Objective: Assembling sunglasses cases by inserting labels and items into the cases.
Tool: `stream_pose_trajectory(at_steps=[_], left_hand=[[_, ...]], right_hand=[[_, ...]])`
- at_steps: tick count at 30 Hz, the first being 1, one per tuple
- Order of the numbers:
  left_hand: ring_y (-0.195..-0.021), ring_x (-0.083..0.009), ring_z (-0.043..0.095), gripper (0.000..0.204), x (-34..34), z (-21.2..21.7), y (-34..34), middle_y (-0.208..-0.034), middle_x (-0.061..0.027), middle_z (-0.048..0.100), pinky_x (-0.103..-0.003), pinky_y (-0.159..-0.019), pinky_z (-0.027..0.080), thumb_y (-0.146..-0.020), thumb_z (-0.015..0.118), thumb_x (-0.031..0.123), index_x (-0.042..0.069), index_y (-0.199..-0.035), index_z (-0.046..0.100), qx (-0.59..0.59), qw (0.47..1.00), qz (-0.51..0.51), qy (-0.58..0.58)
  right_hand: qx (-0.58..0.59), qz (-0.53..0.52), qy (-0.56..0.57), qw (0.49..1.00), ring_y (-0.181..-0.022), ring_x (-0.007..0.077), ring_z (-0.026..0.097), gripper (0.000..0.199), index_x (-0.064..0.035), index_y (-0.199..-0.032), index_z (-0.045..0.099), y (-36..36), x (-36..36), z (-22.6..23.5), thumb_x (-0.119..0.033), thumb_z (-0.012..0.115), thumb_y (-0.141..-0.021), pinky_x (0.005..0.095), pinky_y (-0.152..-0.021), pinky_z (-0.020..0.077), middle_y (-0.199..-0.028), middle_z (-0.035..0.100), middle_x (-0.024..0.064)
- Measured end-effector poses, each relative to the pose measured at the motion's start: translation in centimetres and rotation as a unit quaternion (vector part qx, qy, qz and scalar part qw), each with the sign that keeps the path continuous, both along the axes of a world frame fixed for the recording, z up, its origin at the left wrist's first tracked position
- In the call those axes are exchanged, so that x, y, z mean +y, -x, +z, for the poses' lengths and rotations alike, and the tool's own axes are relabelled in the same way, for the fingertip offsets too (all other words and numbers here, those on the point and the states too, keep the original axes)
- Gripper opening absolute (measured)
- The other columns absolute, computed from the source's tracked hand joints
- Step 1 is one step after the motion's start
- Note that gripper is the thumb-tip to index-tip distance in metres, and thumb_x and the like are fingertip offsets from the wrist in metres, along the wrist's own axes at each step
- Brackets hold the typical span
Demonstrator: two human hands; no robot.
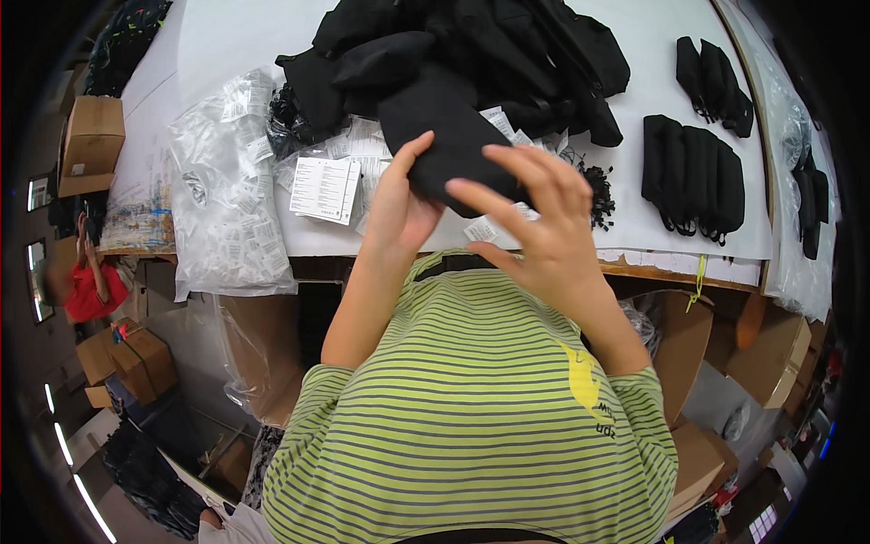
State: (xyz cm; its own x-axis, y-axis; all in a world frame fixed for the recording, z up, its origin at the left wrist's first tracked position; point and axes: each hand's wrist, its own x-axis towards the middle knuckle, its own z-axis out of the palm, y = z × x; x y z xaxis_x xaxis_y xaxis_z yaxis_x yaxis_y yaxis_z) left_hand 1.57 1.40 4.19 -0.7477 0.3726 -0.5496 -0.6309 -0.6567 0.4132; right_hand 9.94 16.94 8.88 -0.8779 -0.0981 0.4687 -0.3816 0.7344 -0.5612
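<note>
A black fabric pouch is held over the table's near edge. My left hand grips its lower left side, thumb on top and the other fingers hidden beneath. My right hand is open, fingers spread over the pouch's lower right part; whether the fingertips touch it I cannot tell. Behind the pouch lies a heap of black fabric pouches. White printed labels are scattered below and around it. To the left of my left hand rests a stack of white printed cards.
A clear plastic bag of labels lies at left. Black pouches stand in rows at right. Small black cord pieces lie beside my right hand. Cardboard boxes sit under the table. A person in red is far left.
</note>
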Motion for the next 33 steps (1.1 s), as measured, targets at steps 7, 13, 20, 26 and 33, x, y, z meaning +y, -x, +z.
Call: stream_pose_trajectory(at_steps=[7, 13, 20, 26, 33], left_hand=[[-0.125, -0.0256, 0.040, 0.060, -2.5, -2.9, -1.2, -0.135, -0.0102, 0.041, -0.043, -0.105, 0.032, -0.087, 0.064, 0.032, 0.004, -0.133, 0.037, 0.207, 0.963, -0.156, 0.075], [-0.108, -0.0232, 0.055, 0.072, -4.7, -0.5, -0.2, -0.124, -0.0090, 0.053, -0.031, -0.092, 0.043, -0.067, 0.080, 0.012, 0.005, -0.131, 0.048, 0.568, 0.725, -0.164, 0.352], [-0.082, -0.0167, 0.058, 0.039, -5.3, 1.7, -2.0, -0.090, -0.0061, 0.060, -0.027, -0.073, 0.047, -0.068, 0.077, 0.009, 0.011, -0.106, 0.071, 0.557, 0.685, -0.217, 0.416], [-0.085, -0.0181, 0.060, 0.025, -5.1, 1.4, -2.5, -0.092, -0.0061, 0.062, -0.028, -0.076, 0.047, -0.074, 0.072, 0.010, 0.010, -0.099, 0.073, 0.548, 0.701, -0.200, 0.410], [-0.091, -0.0187, 0.061, 0.014, -3.4, 1.5, -3.2, -0.094, -0.0044, 0.065, -0.029, -0.080, 0.046, -0.075, 0.069, 0.005, 0.006, -0.090, 0.071, 0.591, 0.664, -0.176, 0.422]], right_hand=[[-0.060, 0.046, 0.102, 0.992, -0.077, 0.0231, 0.060, 0.040, -0.0072, -0.102, 0.063, 1.3, 2.6, -0.5, 0.005, 0.066, -0.064, 0.0294, -0.072, 0.0470, -0.093, 0.059, 0.0099], [-0.179, 0.053, 0.416, 0.890, -0.085, 0.0186, 0.058, 0.032, -0.0048, -0.100, 0.062, 0.9, 4.1, -0.8, -0.004, 0.072, -0.070, 0.0259, -0.075, 0.0456, -0.095, 0.059, 0.0066], [-0.197, 0.092, 0.225, 0.950, -0.088, 0.0179, 0.062, 0.023, -0.0043, -0.093, 0.071, 0.1, 6.1, -0.8, -0.006, 0.072, -0.070, 0.0270, -0.076, 0.0467, -0.099, 0.067, 0.0093], [-0.252, 0.062, 0.201, 0.945, -0.083, 0.0147, 0.063, 0.019, -0.0070, -0.094, 0.072, -0.6, 6.2, -0.3, -0.010, 0.072, -0.075, 0.0235, -0.067, 0.0477, -0.094, 0.069, 0.0062], [-0.215, 0.042, 0.245, 0.944, -0.080, 0.0111, 0.063, 0.018, -0.0064, -0.094, 0.072, -0.7, 5.9, -1.2, -0.010, 0.071, -0.076, 0.0198, -0.060, 0.0430, -0.093, 0.069, 0.0049]])
